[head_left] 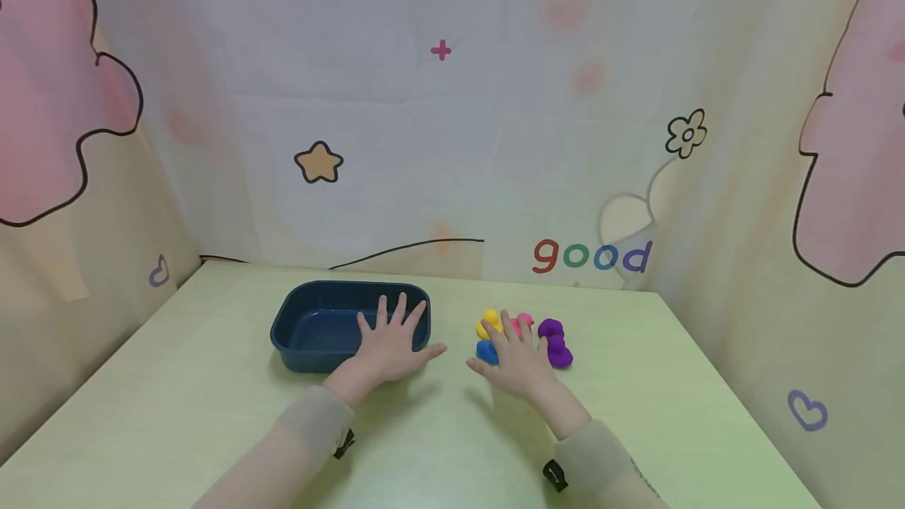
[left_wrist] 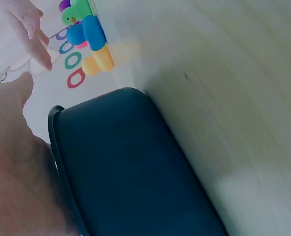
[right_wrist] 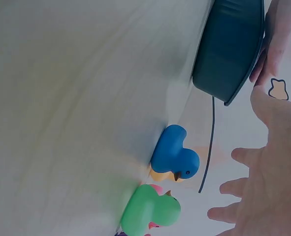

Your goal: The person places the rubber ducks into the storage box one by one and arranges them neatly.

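Observation:
My left hand (head_left: 389,350) is spread above the right side of a dark blue rectangular bin (head_left: 304,360), holding nothing. In the left wrist view the bin's outer wall (left_wrist: 130,172) lies beneath the palm. My right hand (head_left: 523,368) hovers with fingers apart over a cluster of small toy ducks, gripping none. Around it show a blue duck (head_left: 486,352), a yellow duck (head_left: 486,330), a pink duck (head_left: 526,320) and purple ducks (head_left: 559,355). A green duck (right_wrist: 147,210), hidden under the hand in the head view, appears beside the blue one in the right wrist view.
The pale wooden-look table (head_left: 177,383) carries the bin left of the middle and the ducks to the right. A printed cloth (head_left: 396,140) with a star, a flower and the word "good" hangs behind and at both sides.

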Motion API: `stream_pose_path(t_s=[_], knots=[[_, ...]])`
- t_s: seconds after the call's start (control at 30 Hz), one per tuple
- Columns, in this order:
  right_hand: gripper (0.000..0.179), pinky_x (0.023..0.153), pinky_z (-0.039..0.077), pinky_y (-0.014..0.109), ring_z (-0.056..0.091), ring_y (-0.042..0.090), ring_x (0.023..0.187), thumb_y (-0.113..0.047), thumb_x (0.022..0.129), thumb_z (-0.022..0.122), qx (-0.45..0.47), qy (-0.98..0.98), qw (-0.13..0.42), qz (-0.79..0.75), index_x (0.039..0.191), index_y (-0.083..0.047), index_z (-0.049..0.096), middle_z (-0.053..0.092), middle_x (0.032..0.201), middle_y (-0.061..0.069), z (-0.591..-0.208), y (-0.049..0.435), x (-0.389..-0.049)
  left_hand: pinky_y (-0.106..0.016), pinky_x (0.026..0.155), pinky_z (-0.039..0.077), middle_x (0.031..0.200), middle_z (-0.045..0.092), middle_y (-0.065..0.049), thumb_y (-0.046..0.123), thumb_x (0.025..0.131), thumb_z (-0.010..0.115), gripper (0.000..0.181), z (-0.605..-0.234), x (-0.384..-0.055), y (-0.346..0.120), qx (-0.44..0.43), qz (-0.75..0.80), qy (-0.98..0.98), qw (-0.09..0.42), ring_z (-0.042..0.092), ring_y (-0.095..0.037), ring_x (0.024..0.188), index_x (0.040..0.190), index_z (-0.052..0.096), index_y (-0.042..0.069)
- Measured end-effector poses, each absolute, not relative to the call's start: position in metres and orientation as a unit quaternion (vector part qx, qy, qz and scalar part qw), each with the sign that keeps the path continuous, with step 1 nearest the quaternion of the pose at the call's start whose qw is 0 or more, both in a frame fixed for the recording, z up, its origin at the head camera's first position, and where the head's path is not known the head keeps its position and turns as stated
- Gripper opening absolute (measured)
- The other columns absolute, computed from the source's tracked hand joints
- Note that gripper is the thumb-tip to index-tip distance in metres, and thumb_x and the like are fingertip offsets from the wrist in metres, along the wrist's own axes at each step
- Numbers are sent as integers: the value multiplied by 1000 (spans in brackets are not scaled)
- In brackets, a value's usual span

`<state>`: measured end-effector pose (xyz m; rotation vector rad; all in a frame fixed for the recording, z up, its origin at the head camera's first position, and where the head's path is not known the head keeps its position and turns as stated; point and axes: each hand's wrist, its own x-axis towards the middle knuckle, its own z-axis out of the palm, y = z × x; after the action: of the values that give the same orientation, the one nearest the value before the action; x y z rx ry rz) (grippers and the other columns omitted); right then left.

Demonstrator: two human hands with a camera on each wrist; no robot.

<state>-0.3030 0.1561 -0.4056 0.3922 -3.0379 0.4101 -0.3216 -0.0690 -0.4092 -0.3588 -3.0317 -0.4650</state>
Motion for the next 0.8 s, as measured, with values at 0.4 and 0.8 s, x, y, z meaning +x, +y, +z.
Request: stream_pose_path(t_s=[0.4, 0.8], knots=[[75, 108, 19, 75, 19, 50, 144, -55, 91, 58, 129, -982, 32, 131, 152, -17, 36, 20, 161, 20, -400, 156, -302, -75, 111, 7, 164, 9, -15, 71, 89, 48, 88, -405, -325, -84, -108, -165, -980, 38, 1, -46, 149, 158, 19, 24], [78, 107, 18, 77, 19, 49, 145, -51, 92, 60, 133, -979, 44, 150, 155, -18, 28, 18, 161, 19, -393, 166, -310, -75, 110, 12, 164, 8, -18, 64, 93, 49, 85, -389, -329, -107, -104, -221, -969, 43, 6, -49, 148, 158, 18, 19]])
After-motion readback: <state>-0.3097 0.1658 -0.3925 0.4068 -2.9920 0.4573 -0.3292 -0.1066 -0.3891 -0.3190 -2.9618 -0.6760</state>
